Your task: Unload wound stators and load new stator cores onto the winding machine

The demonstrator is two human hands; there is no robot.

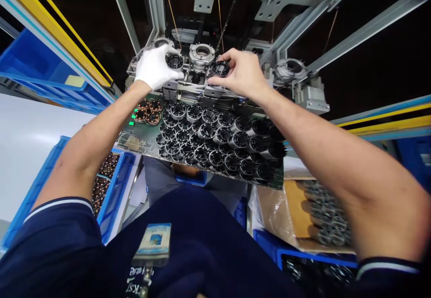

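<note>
- Two black toothed cores are in hand. The left-hand core [175,60] sits under the fingertips of the gloved left hand [153,68], and the right-hand core [220,68] is pinched by the bare right hand [244,72]. They lie either side of the metal nest [202,54] on the machine fixture [188,89]; whether they are seated on it or just above it I cannot tell.
- Left hand: fingers closed round its core's rim. Right hand: thumb and fingers clamped on its core's outer edge.
- Handling, as I judge it: each core is probably stiff and fairly heavy for its size (it looks like stacked steel under a dark coating). The ribbed outside should give a sure hold. The thin inner teeth seem the part most easily damaged, so the outer wall is the place to grip.
- Look: short matt-black rings with an open bore, radial teeth and a pale glint on the top faces.
- Around them: a tray [134,143] just below the fixture carries many more such cores in tight rows, with a few copper-wound cores [148,110] at its left corner. A blue bin [116,190] sits lower left and a cardboard box [296,208] of grey parts lower right.
</note>
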